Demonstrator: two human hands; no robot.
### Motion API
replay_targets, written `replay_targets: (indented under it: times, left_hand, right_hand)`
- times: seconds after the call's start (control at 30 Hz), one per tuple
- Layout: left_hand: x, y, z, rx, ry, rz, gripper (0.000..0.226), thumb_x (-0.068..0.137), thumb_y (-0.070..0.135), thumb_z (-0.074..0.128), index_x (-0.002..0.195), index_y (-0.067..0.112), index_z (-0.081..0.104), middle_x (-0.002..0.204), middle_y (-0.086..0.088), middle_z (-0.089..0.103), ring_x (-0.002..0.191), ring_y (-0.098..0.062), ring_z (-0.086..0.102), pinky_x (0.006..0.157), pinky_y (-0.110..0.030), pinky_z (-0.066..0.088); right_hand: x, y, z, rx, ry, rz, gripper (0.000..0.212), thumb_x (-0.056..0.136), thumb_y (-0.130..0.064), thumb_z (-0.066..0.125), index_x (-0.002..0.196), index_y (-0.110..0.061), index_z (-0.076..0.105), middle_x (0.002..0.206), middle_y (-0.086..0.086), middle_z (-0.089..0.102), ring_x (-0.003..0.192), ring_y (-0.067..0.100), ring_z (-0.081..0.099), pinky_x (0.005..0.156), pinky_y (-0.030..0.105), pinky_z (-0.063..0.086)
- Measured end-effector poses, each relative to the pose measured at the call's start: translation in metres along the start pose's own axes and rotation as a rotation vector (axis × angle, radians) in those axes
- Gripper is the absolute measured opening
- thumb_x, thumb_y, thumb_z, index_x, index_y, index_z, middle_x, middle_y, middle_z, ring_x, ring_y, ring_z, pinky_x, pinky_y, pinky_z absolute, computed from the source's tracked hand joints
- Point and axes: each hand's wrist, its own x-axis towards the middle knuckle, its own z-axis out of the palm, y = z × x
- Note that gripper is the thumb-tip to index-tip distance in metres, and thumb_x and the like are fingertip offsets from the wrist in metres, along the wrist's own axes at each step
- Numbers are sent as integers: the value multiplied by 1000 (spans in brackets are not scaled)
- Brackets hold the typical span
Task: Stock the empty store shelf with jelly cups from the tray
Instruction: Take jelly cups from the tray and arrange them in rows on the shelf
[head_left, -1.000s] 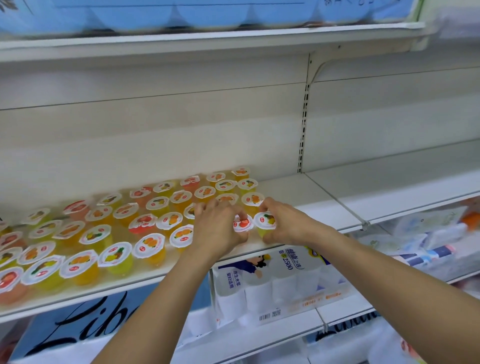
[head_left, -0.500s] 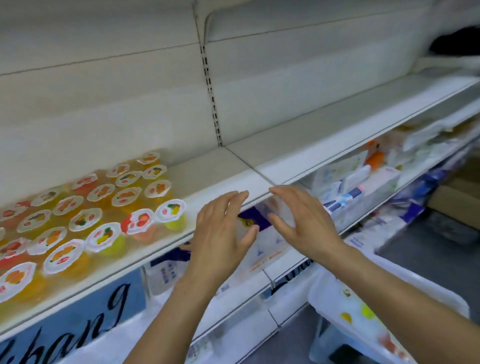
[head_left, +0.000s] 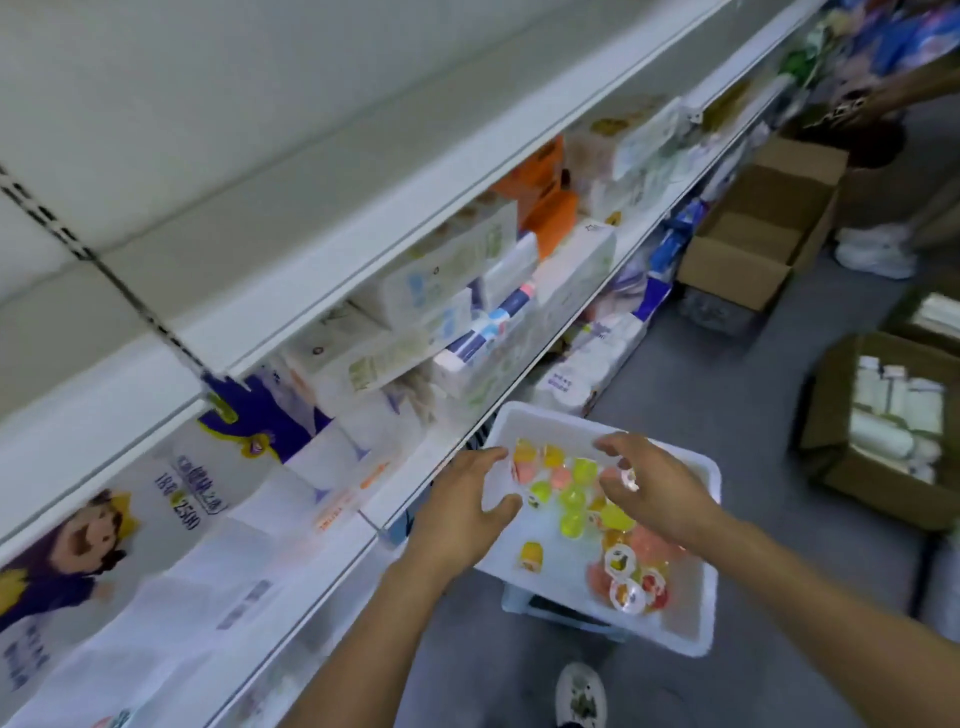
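A store aisle seen from above: pale shelving (head_left: 291, 171) with a white back panel fills the upper left of the frame, a slotted metal upright (head_left: 104, 270) running diagonally across it. On the shelf below, packs of tissue and paper goods (head_left: 447, 291) lie crowded together, with large printed toilet-roll bags (head_left: 171, 519) at lower left. The grey floor (head_left: 727, 374) runs along the right side. An open cardboard box (head_left: 753, 244) sits by the shelving at upper right, and another box holding white packages (head_left: 893, 421) stands at the right edge. A white shoe (head_left: 878, 249) shows at upper right. Light is even and soft; much is motion-blurred.
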Motion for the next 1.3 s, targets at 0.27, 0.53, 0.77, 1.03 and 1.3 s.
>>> replay_targets:
  times: [0.27,0.53,0.77,1.03,1.3]
  left_hand:
    - [58,-38,104,-110,-303,-339,50,90,40,63,134,24,48,130,-2,56,115,-17,54,96,-29,44]
    - [111,-98,201,-27,-484,-499,55,91,39,60,139,20,41,133,-9,53,120,-24,52,96,-29,40]
    - [132,-136,268,182,-520,-596,71,86,44,62,138,10,27,130,-12,51,121,-34,48,94,-39,42]
    - [134,-129,286,289,-488,-484,64,86,31,65,131,6,27,122,-12,49,108,-33,58,81,-37,46]
    - [124,-79,195,-249,-267,-597,41,80,34,68,111,19,45,90,-1,59,80,-20,58,70,-32,46]
  right_hand:
    - [35,97,81,-226,-429,86,50,89,-32,60,136,-24,45,139,-1,48,122,19,50,94,27,42]
    - [77,166,148,-610,-467,139,68,86,-12,54,147,-14,24,150,14,29,139,36,26,105,43,37]
    - [103,196,180,-754,-395,4,58,89,-12,47,144,-12,29,144,11,36,130,32,36,104,41,34]
    - [114,194,178,-708,-342,10,53,86,-31,61,133,-14,42,135,6,43,126,26,39,99,37,36]
    - [99,128,127,-428,-234,107,61,76,-54,58,124,-18,46,111,0,61,103,23,58,87,35,39]
